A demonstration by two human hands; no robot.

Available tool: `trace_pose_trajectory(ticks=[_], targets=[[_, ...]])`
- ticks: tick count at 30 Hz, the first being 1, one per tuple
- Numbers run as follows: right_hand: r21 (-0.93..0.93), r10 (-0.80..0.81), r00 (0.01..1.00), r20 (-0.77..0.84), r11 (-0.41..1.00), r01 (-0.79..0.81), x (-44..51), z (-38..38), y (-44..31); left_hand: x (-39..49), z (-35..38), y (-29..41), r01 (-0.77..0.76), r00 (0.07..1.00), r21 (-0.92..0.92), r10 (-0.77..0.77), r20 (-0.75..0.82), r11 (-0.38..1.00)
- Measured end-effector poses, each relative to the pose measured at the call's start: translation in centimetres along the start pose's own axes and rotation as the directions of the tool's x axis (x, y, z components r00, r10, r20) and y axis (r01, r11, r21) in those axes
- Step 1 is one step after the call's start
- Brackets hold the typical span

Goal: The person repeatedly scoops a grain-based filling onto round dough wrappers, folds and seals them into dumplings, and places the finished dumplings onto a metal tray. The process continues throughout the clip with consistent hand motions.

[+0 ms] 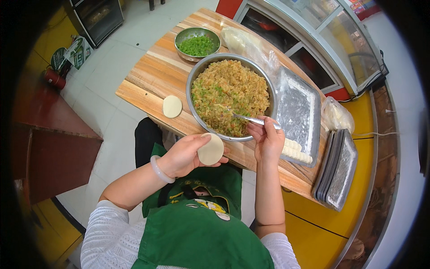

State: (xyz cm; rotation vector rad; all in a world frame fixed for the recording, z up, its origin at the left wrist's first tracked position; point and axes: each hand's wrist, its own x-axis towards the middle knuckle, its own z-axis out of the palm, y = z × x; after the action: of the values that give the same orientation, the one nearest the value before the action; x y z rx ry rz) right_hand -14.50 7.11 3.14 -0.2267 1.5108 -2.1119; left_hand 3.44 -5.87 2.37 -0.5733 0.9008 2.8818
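A round dough wrapper [211, 150] lies flat across the fingers of my left hand [187, 154], with the thumb pressing on its edge. My right hand [269, 137] grips the handle of a metal spoon [252, 119]. The spoon's tip is sunk in a cooked rice filling [231, 90] flecked with green and orange bits. That filling heaps up inside a wide steel bowl [273, 97] at the table's near side. Left of the bowl, a second dough wrapper [172, 106] rests on the wood.
Chopped greens sit in a smaller metal bowl [179, 50] on the wooden table [147, 75]. Behind the large bowl is a plastic bag [243, 40]. To the right, a floured metal tray [297, 111] holds rows of white dough pieces [295, 151]. Stacked trays [336, 171] stand near another bag [337, 114].
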Motion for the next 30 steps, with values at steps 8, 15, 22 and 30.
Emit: trace_pose_trajectory(ticks=[8, 15, 22, 30], targets=[[-0.069, -0.211, 0.975, 0.067, 0.974, 0.216, -1.9, 0.8, -0.3, 4.4, 1.1, 2.0, -0.243, 0.970, -0.312, 0.220, -0.107, 0.919], [-0.318, -0.465, 0.308, 0.830, 0.058, 0.946, -2.9, -0.2, -0.5, 4.3, 1.5, 2.6, -0.250, 0.966, -0.318, 0.213, -0.146, 0.914], [-0.119, -0.319, 0.047, 0.947, -0.211, 0.970, -3.0, -0.1, -0.3, 4.2, 1.1, 3.1, -0.173, 0.980, -0.372, 0.123, -0.153, 0.912], [-0.182, -0.284, 0.110, 0.952, -0.241, 0.953, -3.6, 0.3, 0.4, 6.6, 2.3, 0.7, -0.516, 0.855, -0.312, 0.462, -0.234, 0.797]])
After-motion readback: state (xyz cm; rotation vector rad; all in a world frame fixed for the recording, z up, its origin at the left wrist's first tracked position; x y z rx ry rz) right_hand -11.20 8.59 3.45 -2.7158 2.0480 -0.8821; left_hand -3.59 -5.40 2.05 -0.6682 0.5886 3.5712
